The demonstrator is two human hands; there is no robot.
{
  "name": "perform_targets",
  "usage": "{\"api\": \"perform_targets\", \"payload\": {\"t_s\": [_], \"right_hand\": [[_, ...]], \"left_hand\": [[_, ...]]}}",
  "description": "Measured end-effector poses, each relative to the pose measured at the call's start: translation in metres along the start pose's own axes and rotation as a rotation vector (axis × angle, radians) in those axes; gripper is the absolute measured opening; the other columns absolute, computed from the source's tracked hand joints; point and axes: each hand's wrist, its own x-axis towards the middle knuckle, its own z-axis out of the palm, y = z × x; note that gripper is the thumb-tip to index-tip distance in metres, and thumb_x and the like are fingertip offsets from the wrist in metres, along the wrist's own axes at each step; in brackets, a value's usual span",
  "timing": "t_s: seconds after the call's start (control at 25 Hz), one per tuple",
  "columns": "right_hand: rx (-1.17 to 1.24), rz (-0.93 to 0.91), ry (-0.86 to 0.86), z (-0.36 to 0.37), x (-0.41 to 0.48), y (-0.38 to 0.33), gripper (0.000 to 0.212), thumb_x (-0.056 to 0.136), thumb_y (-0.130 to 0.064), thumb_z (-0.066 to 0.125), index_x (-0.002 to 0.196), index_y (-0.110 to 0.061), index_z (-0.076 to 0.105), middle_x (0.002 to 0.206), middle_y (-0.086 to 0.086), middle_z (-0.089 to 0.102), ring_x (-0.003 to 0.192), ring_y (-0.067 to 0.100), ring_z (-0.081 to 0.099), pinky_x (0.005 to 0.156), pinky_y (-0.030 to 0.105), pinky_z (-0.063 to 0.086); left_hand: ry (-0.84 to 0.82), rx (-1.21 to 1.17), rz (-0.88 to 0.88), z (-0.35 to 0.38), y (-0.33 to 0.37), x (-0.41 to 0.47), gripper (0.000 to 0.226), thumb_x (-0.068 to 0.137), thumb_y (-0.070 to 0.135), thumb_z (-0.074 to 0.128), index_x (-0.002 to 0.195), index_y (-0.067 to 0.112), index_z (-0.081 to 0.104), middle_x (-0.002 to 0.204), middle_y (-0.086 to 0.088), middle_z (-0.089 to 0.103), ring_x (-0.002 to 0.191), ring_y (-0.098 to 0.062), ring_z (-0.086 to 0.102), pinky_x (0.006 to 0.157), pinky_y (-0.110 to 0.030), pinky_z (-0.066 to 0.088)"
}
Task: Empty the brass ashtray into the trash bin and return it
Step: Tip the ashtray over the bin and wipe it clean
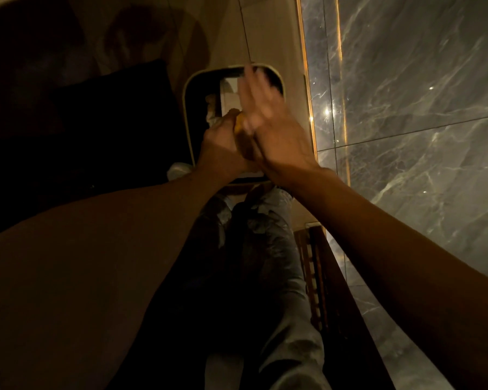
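Brass ashtray (pixel 239 125) between both hands, over bin (pixel 187 114).

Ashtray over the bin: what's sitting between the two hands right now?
In the head view, the brass ashtray is sandwiched between the left hand and the flat, blurred right hand, above the open trash bin.
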Motion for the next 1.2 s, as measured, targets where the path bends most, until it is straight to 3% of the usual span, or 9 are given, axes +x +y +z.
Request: {"api": "perform_targets", "payload": {"t_s": [0.12,0.24,0.4,0.52,0.68,0.84,0.96,1.08,1.2], "right_hand": [[-0.016,-0.033,-0.335,0.013,-0.012,0.007,0.059,0.103,-0.023,0.035,0.153,-0.006,0.011,0.163,0.015,0.009,0.152,0.026,0.003,0.122,0.031,-0.002],[0.047,-0.029,-0.018,0.016,-0.016,0.001,0.057,0.103,-0.025,0.034,0.152,-0.004,0.015,0.161,0.009,0.005,0.15,0.019,0.001,0.123,0.03,0.0],[0.021,-0.011,-0.296,0.017,-0.02,0.006,0.058,0.102,-0.02,0.037,0.153,-0.005,0.012,0.163,0.016,0.009,0.152,0.028,0.004,0.124,0.037,0.003],[0.024,0.027,0.012,0.011,-0.012,0.001,0.061,0.099,-0.017,0.041,0.152,-0.005,0.014,0.162,0.015,0.013,0.151,0.027,0.007,0.124,0.033,0.001],[0.021,0.007,-0.382,0.015,-0.022,0.017,0.057,0.104,-0.022,0.034,0.153,-0.005,0.012,0.163,0.018,0.009,0.152,0.029,0.004,0.124,0.035,0.006],[0.536,0.346,-0.075,0.012,-0.018,0.016,0.052,0.1,-0.017,0.043,0.149,-0.007,0.029,0.156,0.015,0.032,0.147,0.027,0.026,0.116,0.027,0.021],[0.925,0.628,0.032,0.011,-0.025,0.024,0.044,0.101,-0.007,0.043,0.145,-0.005,0.039,0.144,0.01,0.05,0.134,0.018,0.046,0.11,0.024,0.036],[1.038,0.682,0.095,0.003,-0.024,0.03,0.035,0.099,-0.005,0.045,0.134,-0.006,0.051,0.12,0.001,0.064,0.104,-0.006,0.06,0.089,0.007,0.046],[1.108,0.714,0.155,-0.011,-0.021,0.034,0.027,0.099,-0.009,0.048,0.122,-0.005,0.061,0.096,-0.009,0.065,0.085,-0.009,0.063,0.078,0.008,0.048]], "left_hand": [[-0.043,-0.056,0.02,-0.003,0.0,-0.007,0.084,0.063,0.03,0.088,0.134,0.004,0.051,0.131,-0.015,0.062,0.124,-0.028,0.058,0.106,-0.027,0.042],[0.007,0.038,0.053,-0.004,0.001,-0.007,0.081,0.073,0.037,0.08,0.138,0.001,0.046,0.132,-0.018,0.06,0.124,-0.032,0.058,0.103,-0.039,0.046],[-0.044,-0.089,-0.01,-0.006,-0.003,-0.011,0.092,0.055,0.03,0.093,0.133,0.007,0.051,0.127,-0.012,0.065,0.12,-0.027,0.06,0.104,-0.033,0.046],[0.0,-0.092,-0.036,-0.005,-0.007,-0.012,0.091,0.051,0.035,0.095,0.129,0.011,0.054,0.123,-0.007,0.067,0.116,-0.022,0.062,0.093,-0.023,0.048],[-0.021,-0.095,-0.02,-0.002,-0.006,-0.011,0.096,0.048,0.036,0.096,0.132,0.015,0.054,0.126,0.001,0.064,0.113,-0.009,0.057,0.088,0.001,0.036],[-0.024,-0.112,-0.063,-0.006,-0.008,-0.008,0.102,0.05,0.037,0.095,0.138,0.015,0.049,0.135,-0.007,0.061,0.125,-0.022,0.056,0.105,-0.038,0.047],[-0.086,-0.069,-0.097,-0.005,0.003,0.003,0.112,0.051,0.033,0.095,0.146,0.013,0.039,0.143,-0.008,0.052,0.13,-0.021,0.05,0.106,-0.03,0.042],[-0.153,-0.221,-0.207,-0.002,0.008,0.008,0.102,0.054,0.029,0.094,0.141,0.012,0.045,0.129,0.003,0.058,0.117,-0.011,0.053,0.086,-0.015,0.044],[-0.245,-0.523,-0.434,0.001,0.021,0.008,0.088,0.062,0.029,0.09,0.138,0.008,0.049,0.124,-0.003,0.065,0.107,-0.018,0.064,0.077,-0.022,0.05]]}}
